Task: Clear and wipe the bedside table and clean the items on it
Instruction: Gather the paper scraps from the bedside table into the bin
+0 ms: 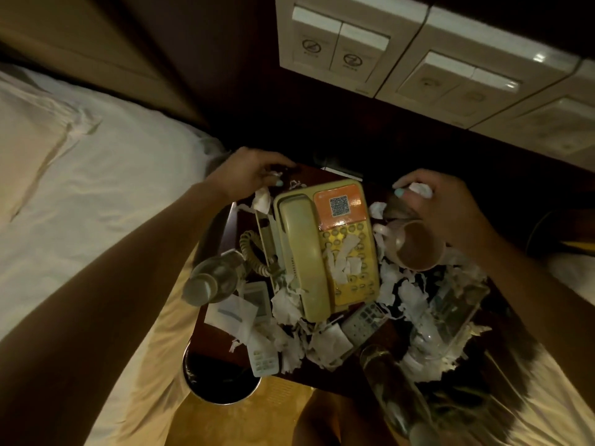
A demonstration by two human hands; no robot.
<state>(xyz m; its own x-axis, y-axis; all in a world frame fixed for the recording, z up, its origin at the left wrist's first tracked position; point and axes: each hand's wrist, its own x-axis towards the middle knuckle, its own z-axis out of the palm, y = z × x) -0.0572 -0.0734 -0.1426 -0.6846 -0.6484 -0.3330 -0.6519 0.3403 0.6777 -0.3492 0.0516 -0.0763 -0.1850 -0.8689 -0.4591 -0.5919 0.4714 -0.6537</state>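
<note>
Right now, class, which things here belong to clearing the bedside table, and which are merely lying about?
Job: telephone, paper scraps, cup, bottle, remote, bin.
Lying about: bed, wall switches.

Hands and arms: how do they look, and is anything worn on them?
No sleeves show: the left arm and right arm are bare to the frame edge. The left hand and right hand wear no gloves, and I see no ring or watch. The nails are painted pale turquoise.
</note>
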